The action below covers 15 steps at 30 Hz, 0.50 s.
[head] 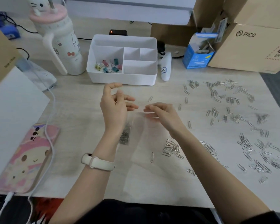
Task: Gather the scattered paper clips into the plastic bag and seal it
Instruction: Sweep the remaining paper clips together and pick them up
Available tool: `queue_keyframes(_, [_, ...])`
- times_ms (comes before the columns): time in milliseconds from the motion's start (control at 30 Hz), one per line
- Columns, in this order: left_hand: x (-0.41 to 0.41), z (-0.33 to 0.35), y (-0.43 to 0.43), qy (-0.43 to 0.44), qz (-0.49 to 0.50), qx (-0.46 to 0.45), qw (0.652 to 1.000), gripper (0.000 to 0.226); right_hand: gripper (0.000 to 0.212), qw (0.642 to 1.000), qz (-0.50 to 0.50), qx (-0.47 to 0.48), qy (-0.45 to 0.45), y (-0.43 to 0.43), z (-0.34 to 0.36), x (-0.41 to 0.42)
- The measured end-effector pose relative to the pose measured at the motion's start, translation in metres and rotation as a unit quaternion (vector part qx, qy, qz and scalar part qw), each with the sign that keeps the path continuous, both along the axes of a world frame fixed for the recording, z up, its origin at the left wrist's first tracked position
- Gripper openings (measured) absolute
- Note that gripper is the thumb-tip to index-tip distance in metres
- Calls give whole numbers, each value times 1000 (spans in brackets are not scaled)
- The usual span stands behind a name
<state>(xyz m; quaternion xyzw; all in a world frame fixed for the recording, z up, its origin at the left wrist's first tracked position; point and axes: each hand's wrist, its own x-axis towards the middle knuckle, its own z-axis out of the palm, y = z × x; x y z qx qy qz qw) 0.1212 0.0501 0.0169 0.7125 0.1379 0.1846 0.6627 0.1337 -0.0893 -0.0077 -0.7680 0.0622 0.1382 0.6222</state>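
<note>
Early stage: both hands, left hand [115, 107] and right hand [162, 114], pinch the plastic bag [136, 126] mouth; few clips bagged, most paper clips [233, 101] on bench [81, 120], unsealed.

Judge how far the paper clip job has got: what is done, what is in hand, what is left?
Done: a small dark clump of clips sits inside the clear bag. In hand: the left hand and right hand hold the bag's top edge. Left: most clips lie scattered across the table; sealing is not done.
</note>
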Motion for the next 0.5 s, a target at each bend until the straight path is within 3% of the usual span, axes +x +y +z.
queue_keyframes(133, [10,-16,-19,-25,-62,33,997,28,22,992,-77,-66,-74,-23,-7,13])
queue_keyframes(233, [21,-35,-33,-18,-145,140,979,26,20,972,-116,-155,-131,-42,-9,21])
queue_keyframes(433, [36,-69,-64,82,-259,436,858,53,36,929,-98,-314,-173,-80,-22,53])
queue_keyframes(500, [35,-74,-72,69,-280,464,838,55,41,901,-68,-386,-183,-91,-26,68])
